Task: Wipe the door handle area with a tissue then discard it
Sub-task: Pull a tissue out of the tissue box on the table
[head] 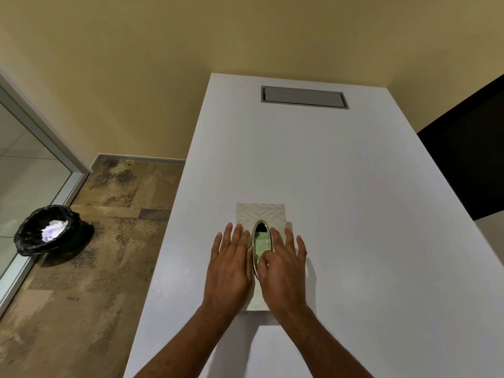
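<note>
A cream patterned tissue box [261, 211] with a gold-rimmed oval opening [260, 241] lies on the white table [341, 214]. A greenish tissue shows inside the opening. My left hand [231, 266] rests flat on the box's left side, fingers spread. My right hand [283, 266] lies on the right side, with its thumb or a finger dipping into the lower end of the opening and touching the tissue. No door handle is in view.
A black-lined waste bin [47, 230] with crumpled white tissue in it stands on the brown floor at the left, beside a glass panel [24, 173]. A grey cable flap [304, 97] is set into the table's far end. A dark chair back [469, 159] is at the right.
</note>
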A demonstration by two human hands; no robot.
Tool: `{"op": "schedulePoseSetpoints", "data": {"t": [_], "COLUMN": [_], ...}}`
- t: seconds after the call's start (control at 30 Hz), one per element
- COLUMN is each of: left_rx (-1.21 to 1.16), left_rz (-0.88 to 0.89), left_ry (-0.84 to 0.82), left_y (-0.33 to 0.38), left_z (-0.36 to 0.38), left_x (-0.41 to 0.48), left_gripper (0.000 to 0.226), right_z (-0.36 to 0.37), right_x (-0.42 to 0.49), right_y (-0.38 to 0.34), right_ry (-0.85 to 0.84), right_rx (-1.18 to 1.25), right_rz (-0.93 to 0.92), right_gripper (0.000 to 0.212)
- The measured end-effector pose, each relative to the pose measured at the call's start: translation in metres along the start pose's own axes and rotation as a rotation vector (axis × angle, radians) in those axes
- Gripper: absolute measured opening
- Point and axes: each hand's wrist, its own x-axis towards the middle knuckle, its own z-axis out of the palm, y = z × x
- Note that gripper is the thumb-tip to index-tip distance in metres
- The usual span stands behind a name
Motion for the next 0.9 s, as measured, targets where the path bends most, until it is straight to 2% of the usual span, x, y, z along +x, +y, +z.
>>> {"op": "schedulePoseSetpoints", "data": {"t": [0.17, 0.3, 0.5, 0.7, 0.9], "left_rx": [-0.003, 0.005, 0.019, 0.011, 0.015], "left_rz": [-0.002, -0.012, -0.019, -0.018, -0.03], "left_ry": [0.01, 0.019, -0.001, 0.019, -0.025], "left_y": [0.0032, 0.0065, 0.0077, 0.007, 0.0099], "left_z": [-0.0022, -0.0055, -0.0069, -0.0066, -0.01], "left_x": [0.0002, -0.0001, -0.0005, -0.0005, -0.0002], "left_gripper": [0.061, 0.063, 0.075, 0.063, 0.083], "right_z": [-0.0018, -0.006, -0.0078, -0.0059, -0.0066], "right_x": [-0.0013, -0.0008, -0.0018, -0.0022, 0.0038], "right_y": [0.004, 0.0015, -0.002, 0.0007, 0.0007], "right_ry": [0.024, 0.0, 0.042, 0.052, -0.054], "right_rx": [0.067, -0.049, -0.09, -0.13, -0.119], "right_rz": [-0.036, -0.032, -0.03, -0.038, -0.087], "right_gripper": [0.032, 0.039, 0.028, 0.038, 0.039]}}
